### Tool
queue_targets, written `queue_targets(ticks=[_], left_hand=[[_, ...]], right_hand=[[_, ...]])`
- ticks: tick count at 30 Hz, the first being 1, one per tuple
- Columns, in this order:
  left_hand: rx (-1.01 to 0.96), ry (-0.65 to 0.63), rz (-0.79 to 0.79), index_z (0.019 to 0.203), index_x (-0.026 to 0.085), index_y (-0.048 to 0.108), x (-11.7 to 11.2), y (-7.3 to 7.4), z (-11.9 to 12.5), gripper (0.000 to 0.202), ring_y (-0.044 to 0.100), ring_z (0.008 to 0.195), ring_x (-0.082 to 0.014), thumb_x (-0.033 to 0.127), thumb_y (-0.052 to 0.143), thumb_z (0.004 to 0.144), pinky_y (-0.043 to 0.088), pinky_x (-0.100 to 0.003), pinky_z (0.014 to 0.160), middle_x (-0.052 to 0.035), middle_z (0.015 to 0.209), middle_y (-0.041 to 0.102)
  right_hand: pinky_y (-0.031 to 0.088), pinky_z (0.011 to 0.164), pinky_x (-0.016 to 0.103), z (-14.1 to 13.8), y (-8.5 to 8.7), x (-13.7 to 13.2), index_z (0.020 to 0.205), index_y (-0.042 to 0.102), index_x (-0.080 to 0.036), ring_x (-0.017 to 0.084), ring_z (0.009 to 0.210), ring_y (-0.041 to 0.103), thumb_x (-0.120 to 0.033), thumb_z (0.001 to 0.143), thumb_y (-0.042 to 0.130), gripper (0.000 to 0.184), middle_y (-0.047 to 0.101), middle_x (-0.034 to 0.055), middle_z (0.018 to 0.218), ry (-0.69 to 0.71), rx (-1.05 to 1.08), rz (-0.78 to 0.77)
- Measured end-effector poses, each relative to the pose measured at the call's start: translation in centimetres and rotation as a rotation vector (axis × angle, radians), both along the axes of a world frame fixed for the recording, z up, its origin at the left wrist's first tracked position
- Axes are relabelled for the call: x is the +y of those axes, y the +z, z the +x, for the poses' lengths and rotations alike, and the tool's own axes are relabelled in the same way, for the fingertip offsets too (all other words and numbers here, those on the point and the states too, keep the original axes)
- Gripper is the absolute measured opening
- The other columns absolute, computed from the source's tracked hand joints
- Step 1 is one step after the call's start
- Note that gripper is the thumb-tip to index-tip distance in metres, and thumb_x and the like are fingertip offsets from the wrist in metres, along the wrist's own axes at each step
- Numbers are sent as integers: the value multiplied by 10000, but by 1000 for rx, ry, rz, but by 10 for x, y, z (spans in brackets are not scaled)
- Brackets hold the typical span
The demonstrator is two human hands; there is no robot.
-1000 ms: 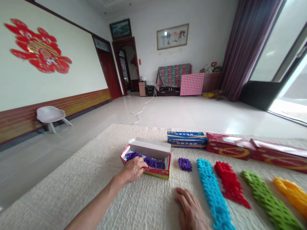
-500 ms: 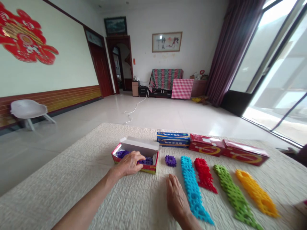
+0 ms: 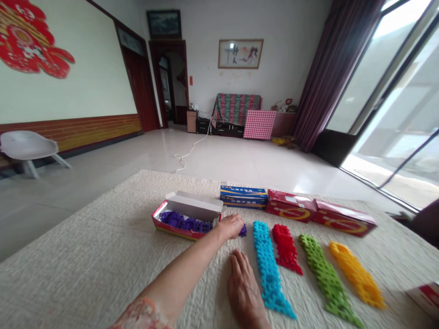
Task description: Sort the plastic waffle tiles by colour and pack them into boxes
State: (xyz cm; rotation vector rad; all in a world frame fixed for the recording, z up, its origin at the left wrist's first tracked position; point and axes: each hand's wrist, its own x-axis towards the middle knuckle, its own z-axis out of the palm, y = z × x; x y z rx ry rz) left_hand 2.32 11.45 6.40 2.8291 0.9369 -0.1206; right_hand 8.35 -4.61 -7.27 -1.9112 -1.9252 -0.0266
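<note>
My left hand reaches across the cream quilt with its fingers curled over a small purple grid piece lying right of an open red box. Several more purple pieces fill that box. My right hand lies flat on the quilt, fingers stretched out, beside a long cyan row of grid pieces. Further right lie a red row, a green row and a yellow row.
Behind the rows stand a blue box and two red boxes. Another box corner shows at the right edge. Beyond the quilt is a tiled floor with a white cable and a white chair at the left wall.
My left hand has left the open box and moved right onto the loose purple piece. My right hand has stayed flat beside the cyan row.
</note>
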Motion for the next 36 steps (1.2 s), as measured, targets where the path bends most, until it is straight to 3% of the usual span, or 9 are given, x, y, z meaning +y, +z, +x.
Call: queue_targets(ticks=[7,11,14,16,19,22,26,31,36], left_hand=[[65,77,-21,1001,143,637,4,-6,5,222,656,954,-248,94,563,797,518,-315,803,-124,1008,659],[15,68,21,1065,118,615,-9,3,8,273,622,1042,-274,73,481,831,506,-338,845,-163,1119,610],[-40,29,56,1114,160,585,-15,17,-1,295,584,1092,-268,111,498,837,493,-336,871,-143,1175,566],[-85,0,66,1124,190,568,-13,27,-20,312,575,1076,-259,173,569,813,486,-334,878,-121,1161,555],[-200,-12,64,1091,186,562,-2,43,-66,340,568,1017,-247,230,635,762,474,-328,882,-101,1100,553],[-161,89,34,1035,190,585,13,51,-115,323,566,978,-235,203,630,715,463,-322,876,-74,1061,564],[-114,124,-12,1087,174,615,27,42,-149,450,582,976,-246,218,672,642,468,-309,849,-72,1058,588],[-80,119,-106,1159,193,623,37,23,-150,599,608,944,-245,292,731,578,481,-298,810,-62,1065,616],[-100,123,-153,1206,197,609,43,21,-151,667,617,941,-234,336,749,569,479,-276,780,-61,1098,634]], right_hand=[[333,1139,408,-2,4,-2,1352,521,-83,272,1387,355,-104,825,391,543,452,128,1460,-2,22,11],[324,1143,414,-1,3,-1,1342,525,-61,274,1389,349,-114,821,398,538,459,147,1449,3,48,12],[329,1141,427,1,1,0,1346,518,-61,281,1392,343,-133,828,401,536,458,149,1449,14,36,-3],[334,1137,433,2,2,0,1350,517,-75,283,1395,337,-141,837,395,531,457,139,1452,20,25,-12],[333,1138,425,2,3,0,1343,523,-79,280,1397,334,-142,846,383,520,451,137,1456,28,16,-7],[316,1148,406,1,3,0,1329,534,-77,264,1395,340,-133,841,386,513,458,141,1448,24,29,10],[340,1133,421,1,4,1,1317,539,-50,276,1383,357,-125,836,384,510,462,165,1439,25,23,17],[343,1130,436,0,6,2,1309,545,-54,274,1367,382,-118,823,384,516,487,162,1419,18,17,34],[347,1128,430,0,7,2,1299,561,-88,267,1364,390,-124,820,397,508,489,145,1422,5,47,40]])
